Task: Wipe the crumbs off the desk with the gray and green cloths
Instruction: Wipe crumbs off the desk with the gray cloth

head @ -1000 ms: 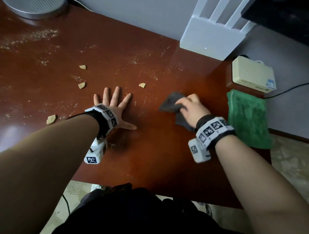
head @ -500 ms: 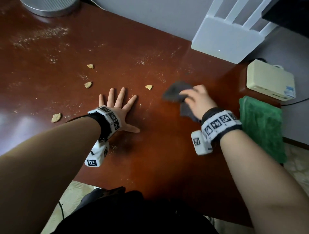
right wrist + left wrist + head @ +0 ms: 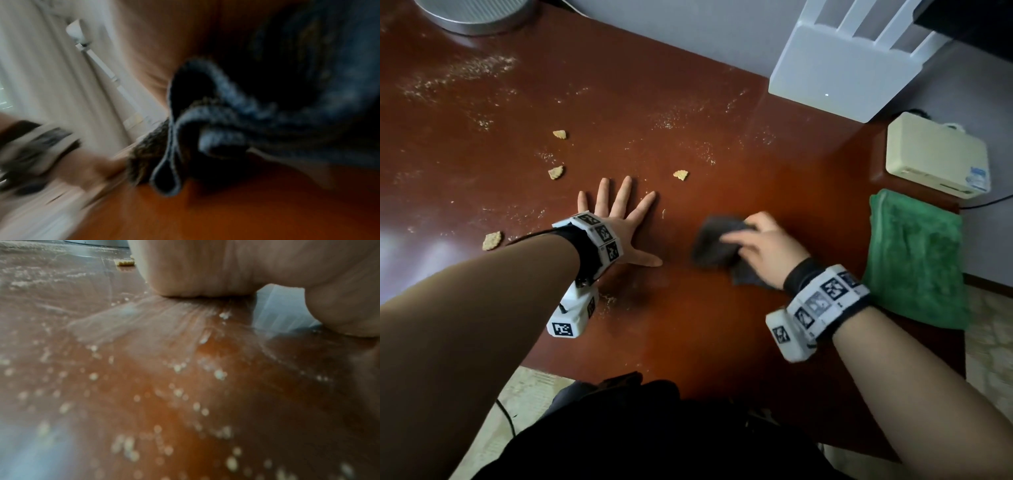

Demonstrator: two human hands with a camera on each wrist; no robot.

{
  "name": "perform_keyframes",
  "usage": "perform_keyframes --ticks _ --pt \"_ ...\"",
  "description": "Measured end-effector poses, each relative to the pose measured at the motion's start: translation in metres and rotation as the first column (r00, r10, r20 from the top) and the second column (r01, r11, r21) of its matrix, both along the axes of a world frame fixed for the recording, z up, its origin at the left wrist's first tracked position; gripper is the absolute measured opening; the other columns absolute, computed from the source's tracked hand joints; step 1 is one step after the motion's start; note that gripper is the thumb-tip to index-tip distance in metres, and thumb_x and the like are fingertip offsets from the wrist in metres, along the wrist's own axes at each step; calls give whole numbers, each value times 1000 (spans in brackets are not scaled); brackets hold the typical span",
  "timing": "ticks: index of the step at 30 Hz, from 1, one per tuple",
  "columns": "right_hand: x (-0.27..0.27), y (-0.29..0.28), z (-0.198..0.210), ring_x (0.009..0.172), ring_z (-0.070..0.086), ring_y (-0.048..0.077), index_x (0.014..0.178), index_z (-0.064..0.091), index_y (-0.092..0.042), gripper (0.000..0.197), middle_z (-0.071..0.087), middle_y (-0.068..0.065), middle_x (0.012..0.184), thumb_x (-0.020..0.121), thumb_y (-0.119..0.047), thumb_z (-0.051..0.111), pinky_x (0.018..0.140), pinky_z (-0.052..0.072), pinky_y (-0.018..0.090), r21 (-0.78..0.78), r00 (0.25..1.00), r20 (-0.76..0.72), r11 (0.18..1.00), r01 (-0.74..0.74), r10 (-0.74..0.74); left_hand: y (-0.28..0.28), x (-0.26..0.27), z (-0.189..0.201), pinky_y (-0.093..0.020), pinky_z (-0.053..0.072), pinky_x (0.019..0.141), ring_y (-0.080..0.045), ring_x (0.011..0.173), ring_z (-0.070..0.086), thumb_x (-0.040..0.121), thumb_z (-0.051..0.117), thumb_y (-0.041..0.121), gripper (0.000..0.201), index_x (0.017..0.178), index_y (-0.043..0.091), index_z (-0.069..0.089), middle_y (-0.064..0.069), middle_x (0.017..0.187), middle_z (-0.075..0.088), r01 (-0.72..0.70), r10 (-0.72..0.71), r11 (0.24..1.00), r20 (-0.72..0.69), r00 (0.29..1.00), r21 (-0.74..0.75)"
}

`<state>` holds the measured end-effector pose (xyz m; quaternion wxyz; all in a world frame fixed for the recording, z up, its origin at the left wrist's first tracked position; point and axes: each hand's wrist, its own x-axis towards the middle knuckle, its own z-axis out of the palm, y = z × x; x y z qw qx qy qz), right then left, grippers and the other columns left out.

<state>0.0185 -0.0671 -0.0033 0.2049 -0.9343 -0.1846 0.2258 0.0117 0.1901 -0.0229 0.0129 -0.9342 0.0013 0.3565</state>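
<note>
The gray cloth (image 3: 717, 245) lies bunched on the reddish-brown desk (image 3: 688, 325), right of centre, with the right hand (image 3: 763, 250) on top of it, fingers curled over the folds and gripping them; the right wrist view, though smeared, shows the doubled fabric hanging in a loop against the wood. The green cloth (image 3: 917, 260) sits untouched at the desk's right edge, partly overhanging it. The left hand (image 3: 619, 219) is flat on the surface with fingers spread wide, holding nothing, seemingly bracing.

The crumbs are mostly beyond and left of both hands: a biscuit piece (image 3: 680, 175) just past the left fingertips, two more (image 3: 556, 172) further left, another (image 3: 492, 240) near the left forearm, and fine dust in streaks toward the round metal base (image 3: 472, 13) and the white router (image 3: 852, 65).

To my eye little is cleared yet. The stroke would go best with the cloth pressed flatter, so more fabric touches, sweeping long passes in one direction and herding the large pieces together rather than flicking them off the edge.
</note>
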Motion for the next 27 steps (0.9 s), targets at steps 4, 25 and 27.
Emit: perform_keyframes --ticks 4,25,27 --pt "14 -13 -8 117 45 38 137 44 -19 39 27 13 140 98 -18 39 99 39 41 -185 864 173 846 500 -473 0 0 2 -60 -6 111 -32 138 -28 59 47 86 116 136 46 -29 2 148 -38 0 0 1000 4 1000 -9" --pt "112 -13 -12 120 49 33 129 41 -21 37 41 17 135 94 -33 46 98 41 42 -153 627 103 611 777 -772 22 87 10 -57 -6 113 -31 140 -26 64 52 81 113 139 45 -25 2 149 -36 85 -85 996 -35 996 -16" --pt "107 5 -24 95 61 33 104 45 -28 27 53 13 116 85 -45 52 85 52 46 -131 764 175 754 644 -621 22 97 10 -59 -6 111 -34 138 -28 56 53 85 122 137 45 -30 1 147 -40 112 -111 994 -43 993 7"
